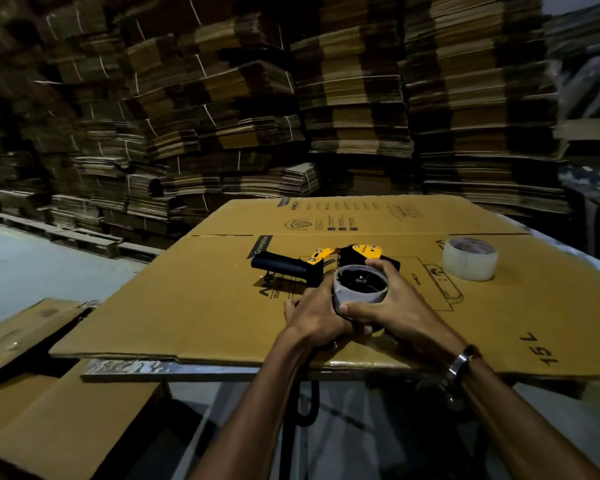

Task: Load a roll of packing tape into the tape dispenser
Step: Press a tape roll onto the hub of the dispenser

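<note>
Gripping from both sides, the left hand (314,315) and the right hand (395,306) close around a roll of tape (360,285) that sits on the round hub of the tape dispenser (312,268), near the middle of the work surface. The left fingers press against the roll's left wall; the right thumb lies along its near face and the right fingers curl over its far right edge, so the roll is pinched between the two hands. This roll looks pale grey with a thin wall, and the dark spoked wheel of the dispenser shows through its open centre. The dispenser lies on its side, with its black handle pointing left and far from the hands and its yellow-orange plates just beyond the roll. A second roll of tape (470,258), clear and whitish with a printed core, stands on its flat side well to the right and a little farther away, untouched. Everything rests on a large flattened cardboard sheet (187,306) printed with black logos and text, which covers a table whose metal edge (129,367) shows at the near left. More flat cardboard (49,420) lies lower at the near left. A metal bracelet (461,363) circles the right wrist. Behind, tall stacks of flattened cartons (326,98) fill the dim room above a grey floor (32,258).
</note>
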